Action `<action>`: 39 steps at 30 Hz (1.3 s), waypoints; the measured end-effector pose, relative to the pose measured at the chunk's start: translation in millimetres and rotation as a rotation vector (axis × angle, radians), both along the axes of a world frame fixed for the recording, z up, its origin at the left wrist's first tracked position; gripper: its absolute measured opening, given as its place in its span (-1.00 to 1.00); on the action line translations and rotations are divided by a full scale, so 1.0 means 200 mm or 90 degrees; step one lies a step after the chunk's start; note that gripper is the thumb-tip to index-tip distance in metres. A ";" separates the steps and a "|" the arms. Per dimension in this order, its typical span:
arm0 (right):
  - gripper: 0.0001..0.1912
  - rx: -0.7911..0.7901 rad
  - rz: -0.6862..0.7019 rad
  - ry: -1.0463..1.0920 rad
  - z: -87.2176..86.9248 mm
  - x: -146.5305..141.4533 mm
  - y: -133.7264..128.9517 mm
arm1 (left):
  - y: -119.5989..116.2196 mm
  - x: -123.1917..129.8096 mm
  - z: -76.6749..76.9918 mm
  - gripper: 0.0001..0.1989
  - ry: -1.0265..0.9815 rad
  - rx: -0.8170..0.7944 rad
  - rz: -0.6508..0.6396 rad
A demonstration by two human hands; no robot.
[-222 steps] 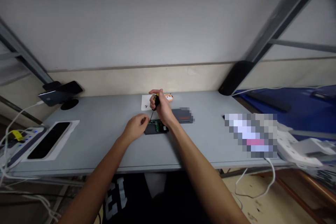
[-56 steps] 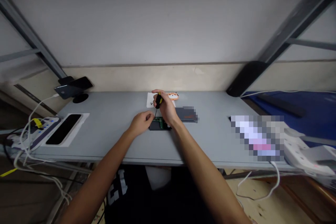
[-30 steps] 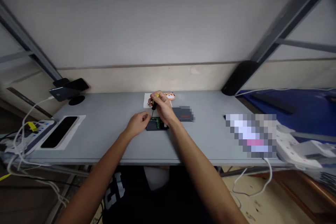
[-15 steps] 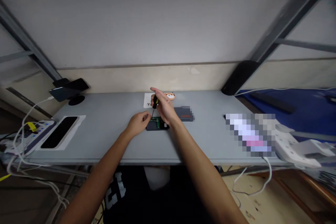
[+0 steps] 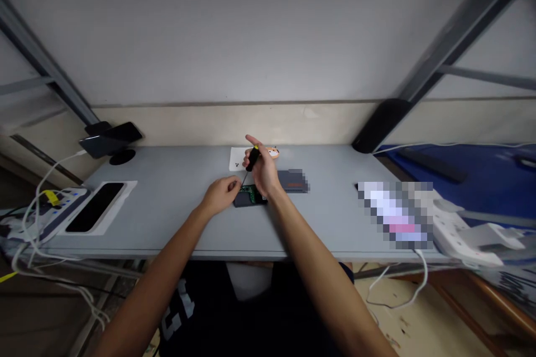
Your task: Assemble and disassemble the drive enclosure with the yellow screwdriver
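Observation:
A dark case with a green circuit board (image 5: pixel 253 195) lies on the grey table, partly behind my right wrist. My right hand (image 5: pixel 262 170) is closed on a black and yellow screwdriver (image 5: pixel 252 158), its index finger stretched out past the handle. The thin shaft slants down to the left, its tip at the board's upper left edge. At that same corner my left hand (image 5: pixel 221 195) has its fingers pinched together by the tip; what they hold, if anything, is too small to tell. Behind lies a white sheet (image 5: pixel 235 156) with several tiny dark pieces.
A dark grey box (image 5: pixel 288 179) and an orange and white object (image 5: pixel 273 152) sit near my right hand. Phones lie left (image 5: pixel 97 207) and right (image 5: pixel 391 212), beside power strips with cables. A propped phone (image 5: pixel 113 140) and a black cylinder (image 5: pixel 381 124) stand at the back.
My right hand has tilted the screwdriver handle further right and slightly up. The tip remains by my left fingers, which have barely moved. The camera view has shifted a little.

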State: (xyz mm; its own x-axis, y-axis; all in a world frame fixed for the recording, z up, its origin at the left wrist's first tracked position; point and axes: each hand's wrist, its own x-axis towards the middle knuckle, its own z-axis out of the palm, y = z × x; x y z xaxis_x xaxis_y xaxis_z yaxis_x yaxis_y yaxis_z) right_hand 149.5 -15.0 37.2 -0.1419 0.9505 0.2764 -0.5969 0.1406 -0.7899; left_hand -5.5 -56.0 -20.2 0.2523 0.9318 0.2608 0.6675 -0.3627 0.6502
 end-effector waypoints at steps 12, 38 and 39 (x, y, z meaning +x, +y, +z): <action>-0.65 0.035 0.073 0.006 0.00 0.01 -0.03 | 0.00 0.00 0.01 -0.74 0.005 0.008 -0.010; -0.55 0.000 0.030 0.000 0.01 0.03 0.01 | 0.02 -0.01 -0.01 -0.73 -0.006 0.016 -0.021; -0.56 0.004 0.032 -0.003 0.01 0.03 0.01 | 0.02 -0.01 -0.01 -0.73 -0.007 0.016 -0.022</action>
State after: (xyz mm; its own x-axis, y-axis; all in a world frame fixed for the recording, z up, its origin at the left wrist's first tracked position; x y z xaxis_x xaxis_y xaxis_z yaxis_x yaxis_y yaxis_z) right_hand 155.9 -13.0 38.5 -0.1912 0.9404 0.2813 -0.5995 0.1151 -0.7920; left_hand -7.7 -52.6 -22.0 0.2807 0.9160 0.2866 0.6478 -0.4011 0.6477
